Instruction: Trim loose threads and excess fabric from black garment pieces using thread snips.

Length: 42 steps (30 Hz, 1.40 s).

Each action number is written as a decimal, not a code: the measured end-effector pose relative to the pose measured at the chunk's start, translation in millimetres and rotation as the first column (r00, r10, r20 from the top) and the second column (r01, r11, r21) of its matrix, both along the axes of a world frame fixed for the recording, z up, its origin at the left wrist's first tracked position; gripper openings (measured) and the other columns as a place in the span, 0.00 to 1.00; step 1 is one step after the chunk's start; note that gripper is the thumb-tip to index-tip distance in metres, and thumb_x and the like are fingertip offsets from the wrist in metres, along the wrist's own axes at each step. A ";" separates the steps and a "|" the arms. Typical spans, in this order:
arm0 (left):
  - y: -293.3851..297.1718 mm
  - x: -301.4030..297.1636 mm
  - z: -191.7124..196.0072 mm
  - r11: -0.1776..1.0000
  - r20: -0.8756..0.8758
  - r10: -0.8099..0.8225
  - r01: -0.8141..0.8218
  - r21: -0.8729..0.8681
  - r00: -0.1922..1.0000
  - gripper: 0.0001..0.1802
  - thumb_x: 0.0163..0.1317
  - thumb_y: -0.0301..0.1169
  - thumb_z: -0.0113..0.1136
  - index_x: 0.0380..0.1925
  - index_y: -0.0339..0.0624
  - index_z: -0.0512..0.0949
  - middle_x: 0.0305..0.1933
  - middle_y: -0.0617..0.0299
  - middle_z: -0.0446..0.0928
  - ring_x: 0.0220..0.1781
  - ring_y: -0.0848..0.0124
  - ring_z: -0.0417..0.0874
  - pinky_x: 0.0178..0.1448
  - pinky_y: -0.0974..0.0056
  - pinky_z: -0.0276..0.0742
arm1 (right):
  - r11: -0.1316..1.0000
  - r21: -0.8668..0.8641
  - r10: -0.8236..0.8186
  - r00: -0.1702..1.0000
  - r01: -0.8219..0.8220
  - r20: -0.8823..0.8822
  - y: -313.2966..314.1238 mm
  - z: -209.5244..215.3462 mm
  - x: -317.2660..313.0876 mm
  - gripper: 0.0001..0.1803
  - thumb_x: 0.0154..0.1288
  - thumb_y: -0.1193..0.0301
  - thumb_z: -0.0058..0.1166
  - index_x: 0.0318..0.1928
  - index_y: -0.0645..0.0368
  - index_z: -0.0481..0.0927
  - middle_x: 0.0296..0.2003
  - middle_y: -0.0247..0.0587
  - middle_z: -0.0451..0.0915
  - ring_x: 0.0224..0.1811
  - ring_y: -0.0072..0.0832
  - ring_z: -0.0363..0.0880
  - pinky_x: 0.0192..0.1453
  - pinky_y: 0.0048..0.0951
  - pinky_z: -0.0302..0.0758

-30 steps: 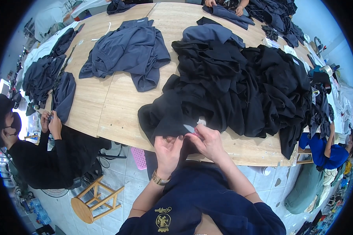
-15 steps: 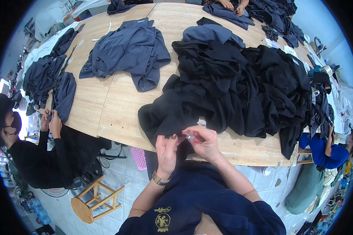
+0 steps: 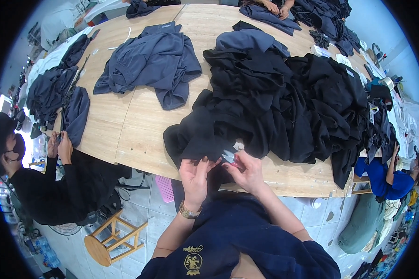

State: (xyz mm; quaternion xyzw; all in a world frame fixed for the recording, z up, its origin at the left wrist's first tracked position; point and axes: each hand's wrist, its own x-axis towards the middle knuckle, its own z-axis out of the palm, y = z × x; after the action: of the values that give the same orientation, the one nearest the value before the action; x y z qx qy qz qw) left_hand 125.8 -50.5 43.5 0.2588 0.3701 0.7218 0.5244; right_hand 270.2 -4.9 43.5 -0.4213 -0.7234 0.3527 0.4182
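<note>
Head view: left hand pinches the edge of a black garment at the near rim of the wooden table. Right hand, just beside it, has fingers clamped on small snips touching the cloth. Black pile behind; navy shirt farther left.

Black garment heap blocks right — bare tabletop left.
</note>
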 end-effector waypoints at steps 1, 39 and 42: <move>-0.4 -1.0 -2.3 1.000 -0.029 0.007 -0.006 0.002 1.000 0.13 0.65 0.20 0.46 0.49 0.35 0.66 0.48 0.55 0.72 0.49 0.68 0.77 0.54 0.55 0.78 | 0.996 0.082 0.022 0.990 -0.033 0.136 -0.2 2.0 0.0 0.13 0.55 0.67 0.62 0.26 0.61 0.72 0.17 0.40 0.71 0.16 0.30 0.70 0.20 0.26 0.64; 1.3 0.2 -3.0 0.999 -0.171 0.026 -0.033 -0.038 0.985 0.12 0.62 0.17 0.50 0.47 0.32 0.70 0.45 0.56 0.76 0.46 0.70 0.79 0.56 0.61 0.77 | 0.947 -0.303 -0.212 0.915 0.106 -0.344 3.9 -9.2 -12.1 0.04 0.62 0.76 0.55 0.34 0.64 0.75 0.21 0.25 0.74 0.25 0.10 0.67 0.29 0.15 0.64; 3.5 0.5 0.3 0.999 -0.052 -0.010 0.008 -0.040 0.999 0.12 0.63 0.18 0.49 0.47 0.33 0.70 0.44 0.55 0.76 0.45 0.69 0.80 0.55 0.61 0.77 | 0.952 -0.293 -0.201 0.907 0.091 -0.371 1.9 -18.6 -12.3 0.06 0.60 0.75 0.58 0.34 0.63 0.75 0.20 0.24 0.72 0.23 0.08 0.63 0.27 0.13 0.61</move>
State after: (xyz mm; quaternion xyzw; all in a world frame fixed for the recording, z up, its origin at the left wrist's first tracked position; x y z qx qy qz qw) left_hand 126.3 -47.0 43.9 0.2686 0.3968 0.7049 0.5230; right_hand 257.9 -2.9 24.9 -0.4475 -0.5352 0.4927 0.5202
